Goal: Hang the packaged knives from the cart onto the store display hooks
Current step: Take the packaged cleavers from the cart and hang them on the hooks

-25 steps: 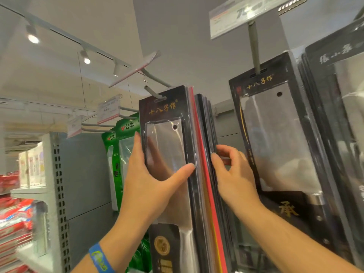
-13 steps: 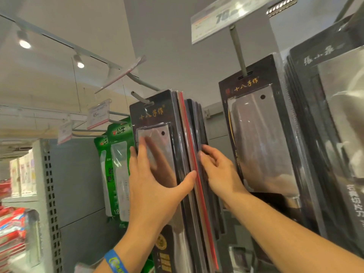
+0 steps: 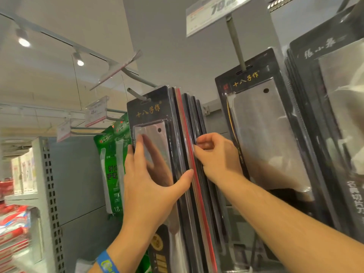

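Note:
A black packaged cleaver (image 3: 151,115) hangs at the front of a stack of packaged knives (image 3: 189,119) on a grey display hook (image 3: 136,94). My left hand (image 3: 149,182) lies flat on its clear front, fingers straight, thumb across the stack's near edge. My right hand (image 3: 216,154) sits on the stack's right side with fingers curled into the package edges. The cart is out of view.
Another packaged cleaver (image 3: 262,123) hangs on a hook to the right under a price tag (image 3: 212,12), with more black packs (image 3: 334,95) at far right. Green packaged goods (image 3: 112,154) hang left. A perforated shelf upright (image 3: 51,194) stands at lower left.
The view has shifted, so the stack sits lower and more to the left. My left hand slid up the front pack; my right hand's fingers curled tighter at the stack's right edge.

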